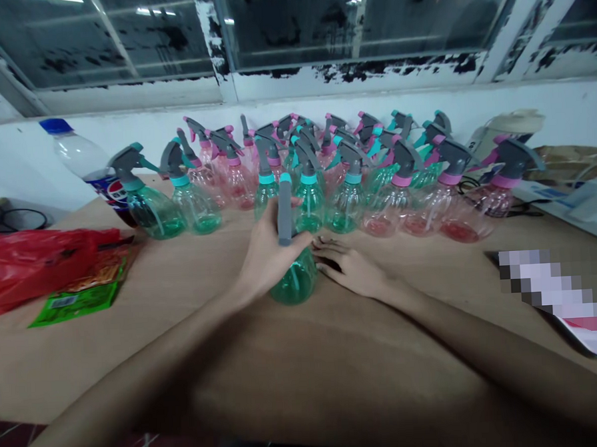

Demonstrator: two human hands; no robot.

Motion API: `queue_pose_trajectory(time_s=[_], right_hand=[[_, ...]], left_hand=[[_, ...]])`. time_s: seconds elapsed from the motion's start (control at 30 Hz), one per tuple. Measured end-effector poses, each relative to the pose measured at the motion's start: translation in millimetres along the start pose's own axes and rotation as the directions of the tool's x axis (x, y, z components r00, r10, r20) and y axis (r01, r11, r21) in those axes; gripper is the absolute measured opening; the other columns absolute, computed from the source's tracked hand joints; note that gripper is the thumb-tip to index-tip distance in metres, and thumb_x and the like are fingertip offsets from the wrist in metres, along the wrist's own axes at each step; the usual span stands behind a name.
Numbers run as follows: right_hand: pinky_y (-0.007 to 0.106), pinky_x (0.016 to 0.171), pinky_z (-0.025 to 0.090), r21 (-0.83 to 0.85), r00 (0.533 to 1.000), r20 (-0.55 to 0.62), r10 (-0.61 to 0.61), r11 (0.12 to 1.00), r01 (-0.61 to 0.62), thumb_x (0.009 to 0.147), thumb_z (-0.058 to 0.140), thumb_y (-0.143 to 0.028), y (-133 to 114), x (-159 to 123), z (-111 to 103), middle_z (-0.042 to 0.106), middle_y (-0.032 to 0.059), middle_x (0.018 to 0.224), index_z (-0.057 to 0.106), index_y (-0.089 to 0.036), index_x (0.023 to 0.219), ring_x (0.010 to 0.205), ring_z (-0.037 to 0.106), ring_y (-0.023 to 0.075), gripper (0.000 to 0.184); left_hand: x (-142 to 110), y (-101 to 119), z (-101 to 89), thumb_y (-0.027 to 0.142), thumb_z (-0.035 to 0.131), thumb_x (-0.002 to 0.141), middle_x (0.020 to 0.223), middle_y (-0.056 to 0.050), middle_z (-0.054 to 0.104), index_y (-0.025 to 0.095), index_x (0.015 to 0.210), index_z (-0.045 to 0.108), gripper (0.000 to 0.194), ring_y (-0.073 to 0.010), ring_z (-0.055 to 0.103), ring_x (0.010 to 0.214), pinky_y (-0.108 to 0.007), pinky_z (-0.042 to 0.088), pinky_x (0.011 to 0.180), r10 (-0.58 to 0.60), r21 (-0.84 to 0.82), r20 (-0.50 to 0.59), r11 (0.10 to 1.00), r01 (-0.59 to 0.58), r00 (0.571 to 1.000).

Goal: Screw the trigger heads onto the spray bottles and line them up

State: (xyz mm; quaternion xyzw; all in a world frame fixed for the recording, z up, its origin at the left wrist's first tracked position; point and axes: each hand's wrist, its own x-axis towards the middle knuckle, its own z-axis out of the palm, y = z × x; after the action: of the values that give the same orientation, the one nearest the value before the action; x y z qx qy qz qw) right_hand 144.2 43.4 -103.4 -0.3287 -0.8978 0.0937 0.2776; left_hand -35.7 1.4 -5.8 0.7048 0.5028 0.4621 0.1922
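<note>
A green spray bottle (pixel 292 282) with a grey and teal trigger head stands upright on the wooden table in front of me. My left hand (pixel 264 248) is wrapped round its neck, just under the head. Close by on the right, my right hand (pixel 353 268) rests low over the tabletop with its fingers stretched towards the bottle's side; whether the fingertips touch it I cannot tell. Behind both hands stand several more spray bottles in rows, among them a green one (pixel 345 211) with a teal collar and a pink one (pixel 381 216) with a pink collar.
A cola bottle (pixel 93 167) with a blue cap leans at the left. Nearer lie a red plastic bag (pixel 25 268) and a green snack packet (pixel 82 298). On the right are a partly pixelated flat item (pixel 592 338) and a pale container (pixel 508 132). Windows line the wall behind.
</note>
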Motion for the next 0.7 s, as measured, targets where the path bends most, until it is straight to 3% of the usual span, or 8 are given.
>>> queue_pose_trajectory(time_s=[0.1,0.27,0.47,0.7], right_hand=[[0.046,0.112,0.035,0.0,1.0,0.007,-0.01,1.0,0.01,0.094,0.046,-0.032,0,1,0,0.058,0.0086,0.132,0.058,-0.019,0.125,0.131,0.044,0.0221,0.035],[0.043,0.112,0.036,0.008,1.0,0.008,0.006,1.0,-0.006,0.094,0.047,-0.031,0,1,1,0.059,0.0101,0.131,0.059,-0.016,0.124,0.131,0.045,0.0221,0.036],[0.049,0.11,0.037,0.03,1.0,-0.006,0.0,1.0,0.0,0.092,0.048,-0.027,2,-1,1,0.059,0.0086,0.131,0.059,-0.021,0.123,0.13,0.046,0.0235,0.033],[0.047,0.109,0.037,0.099,1.0,0.02,0.022,0.995,-0.024,0.09,0.047,-0.022,3,-2,0,0.054,0.009,0.136,0.057,-0.021,0.125,0.132,0.043,0.0237,0.036]], left_hand=[[1,4,-6.5,0.019,0.055,0.069,0.114,-0.004,0.064,0.026,0.118,0.053,0.049,-0.0261,0.06,0.105,-0.043,0.047,0.091,0.01,0.021,0.022,1.0,-0.01,1.0],[4,3,-9.8,0.02,0.052,0.067,0.122,0.0,0.062,0.029,0.114,0.057,0.048,-0.0231,0.062,0.098,-0.041,0.049,0.089,-0.023,-0.127,0.117,0.991,0.038,0.993],[10,-6,4.7,0.021,0.055,0.071,0.113,0.0,0.068,0.029,0.107,0.062,0.037,-0.022,0.064,0.096,-0.041,0.049,0.09,0.003,-0.141,0.11,0.99,0.013,0.994],[8,9,12.8,0.036,0.055,0.084,0.116,-0.002,0.067,0.027,0.109,0.058,0.027,-0.0194,0.061,0.106,-0.036,0.045,0.096,0.105,-0.214,0.202,0.975,-0.061,0.974]])
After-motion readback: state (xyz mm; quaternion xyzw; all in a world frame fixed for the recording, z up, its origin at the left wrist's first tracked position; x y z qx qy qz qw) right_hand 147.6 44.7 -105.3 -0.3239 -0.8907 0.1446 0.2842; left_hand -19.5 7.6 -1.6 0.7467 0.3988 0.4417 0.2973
